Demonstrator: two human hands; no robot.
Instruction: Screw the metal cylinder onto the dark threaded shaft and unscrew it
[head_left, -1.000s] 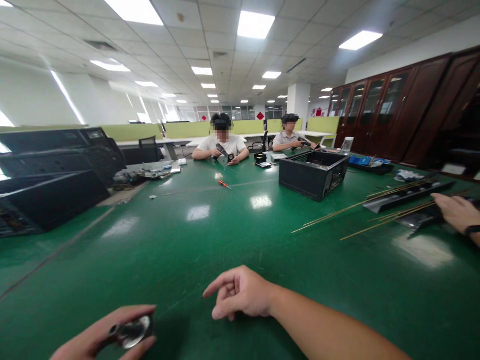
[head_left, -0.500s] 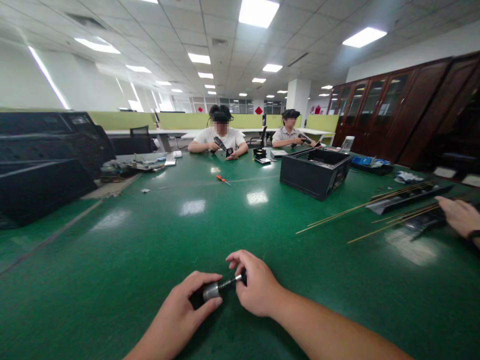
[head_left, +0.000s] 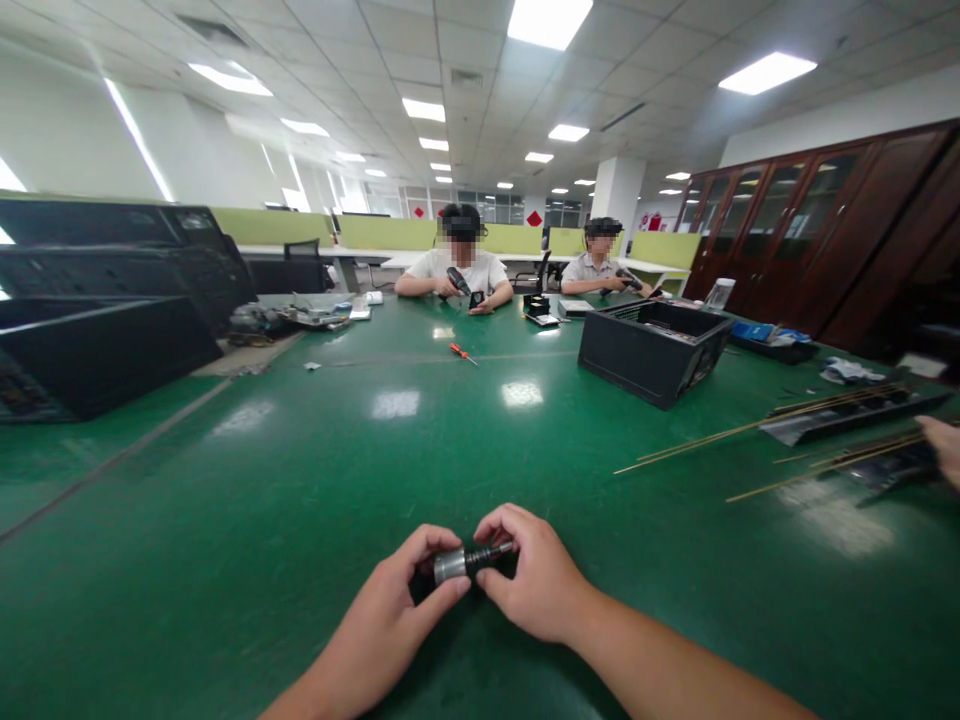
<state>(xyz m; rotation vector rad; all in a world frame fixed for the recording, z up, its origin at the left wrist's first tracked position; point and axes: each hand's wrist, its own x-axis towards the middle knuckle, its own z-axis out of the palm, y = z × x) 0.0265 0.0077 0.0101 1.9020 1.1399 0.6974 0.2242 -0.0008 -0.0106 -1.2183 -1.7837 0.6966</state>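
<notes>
Low in the head view, a cylindrical metal part [head_left: 451,567] lies between my two hands, just above the green table. It has a silvery barrel at the left and a narrower dark, ribbed or coiled shaft reaching to the right. My left hand [head_left: 394,600] grips the barrel between thumb and fingers. My right hand [head_left: 536,575] curls around the shaft's far end, with thumb and fingertips on either side. The fingers partly hide that slim, shiny end.
An orange screwdriver [head_left: 463,354] lies on the green table [head_left: 337,470] farther off. A black computer case [head_left: 645,355] stands right of centre, with brass-coloured rods [head_left: 697,445] nearer. More dark cases [head_left: 112,350] stand left. Two people sit opposite; a co-worker's hand [head_left: 941,445] shows at right.
My right hand has closed its fingers in around the shaft, and its thumb now sits nearer the barrel. The view has turned slightly left. At the right, the co-worker's hand is mostly out of frame.
</notes>
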